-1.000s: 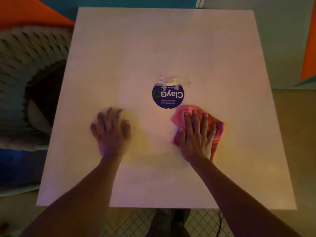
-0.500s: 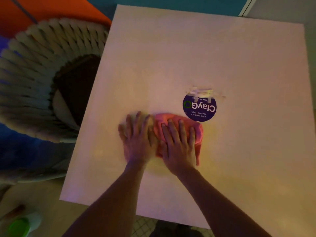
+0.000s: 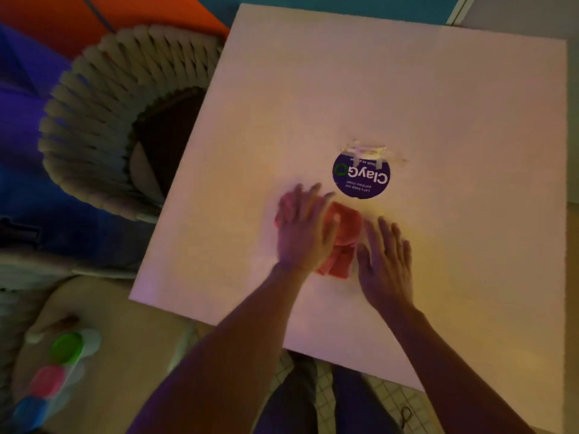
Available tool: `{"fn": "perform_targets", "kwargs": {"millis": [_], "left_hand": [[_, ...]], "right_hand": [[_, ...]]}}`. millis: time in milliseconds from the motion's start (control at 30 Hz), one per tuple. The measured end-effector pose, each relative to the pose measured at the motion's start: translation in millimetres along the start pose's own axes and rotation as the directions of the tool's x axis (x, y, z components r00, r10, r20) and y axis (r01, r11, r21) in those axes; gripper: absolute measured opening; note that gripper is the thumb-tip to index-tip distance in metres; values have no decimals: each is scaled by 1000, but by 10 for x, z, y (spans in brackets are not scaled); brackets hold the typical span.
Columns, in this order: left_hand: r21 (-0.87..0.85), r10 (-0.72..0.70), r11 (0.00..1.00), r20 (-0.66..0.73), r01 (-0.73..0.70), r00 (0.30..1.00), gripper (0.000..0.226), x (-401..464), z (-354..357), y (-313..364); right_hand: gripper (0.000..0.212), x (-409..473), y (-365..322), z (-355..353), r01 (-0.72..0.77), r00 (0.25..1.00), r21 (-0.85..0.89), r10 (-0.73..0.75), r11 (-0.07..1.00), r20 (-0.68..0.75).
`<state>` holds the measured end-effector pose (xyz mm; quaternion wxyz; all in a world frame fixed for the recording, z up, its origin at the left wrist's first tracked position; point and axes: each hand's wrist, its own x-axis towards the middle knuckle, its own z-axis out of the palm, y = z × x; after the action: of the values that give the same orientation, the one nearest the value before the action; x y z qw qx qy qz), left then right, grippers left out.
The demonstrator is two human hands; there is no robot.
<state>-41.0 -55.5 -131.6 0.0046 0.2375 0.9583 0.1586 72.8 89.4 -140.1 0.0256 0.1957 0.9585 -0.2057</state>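
Note:
A pink cloth [image 3: 343, 242] lies crumpled on the white square table [image 3: 438, 104], just below a round purple "ClayGo" sticker [image 3: 361, 177]. My left hand [image 3: 302, 228] lies flat on the cloth's left part, fingers straight and blurred by motion. To the cloth's right, my right hand [image 3: 385, 261] rests flat on the bare tabletop with its fingers spread, its thumb at the cloth's edge. Part of the cloth is hidden under my left hand.
A woven rope chair [image 3: 103, 120] with a dark seat stands against the table's left edge. At the lower left, a beige seat [image 3: 125, 339] carries small tubs with green [image 3: 66, 347], pink [image 3: 47, 381] and blue lids. My legs show below the table's near edge.
The pink cloth passed from under my right hand to under my left. My right hand slid off it to the right. The view swung left.

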Motion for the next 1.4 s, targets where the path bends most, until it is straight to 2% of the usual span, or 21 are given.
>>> {"fn": "perform_targets", "kwargs": {"millis": [100, 233, 433, 667, 767, 933, 1133, 1267, 1400], "left_hand": [[114, 52, 991, 126, -67, 991, 57, -245, 265, 281], [189, 63, 979, 98, -80, 993, 53, -410, 343, 168], [226, -166, 964, 112, 138, 980, 52, -932, -3, -348], [264, -456, 875, 163, 407, 875, 58, -1580, -390, -1294], [251, -504, 851, 139, 462, 852, 60, -1469, -476, -1666], [180, -563, 822, 122, 540, 817, 59, -803, -527, -2030], [153, -465, 882, 116, 447, 878, 61, 310, -407, -2088], [157, -277, 953, 95, 260, 956, 59, 779, -168, -1645], [105, -68, 993, 72, 60, 995, 54, 558, 32, -1041]], "right_hand": [[56, 42, 71, -50, 0, 1000, 9, 0, 1000, -13], [55, 57, 55, -82, 21, 1000, 0, -21, 1000, -7], [56, 107, -128, 2, 110, 992, -52, -106, 993, 71], [54, 260, -604, 266, 171, 980, -61, -164, 983, 110], [55, 301, -731, 394, 135, 987, -73, -128, 988, 95], [56, 251, -770, 500, 98, 995, -142, -98, 985, 2], [56, 294, -827, 557, 87, 993, -192, -100, 977, -56], [56, 309, -830, 558, 88, 994, -192, -99, 977, -49], [53, 313, -825, 552, 94, 991, -168, -108, 981, -82]]}}
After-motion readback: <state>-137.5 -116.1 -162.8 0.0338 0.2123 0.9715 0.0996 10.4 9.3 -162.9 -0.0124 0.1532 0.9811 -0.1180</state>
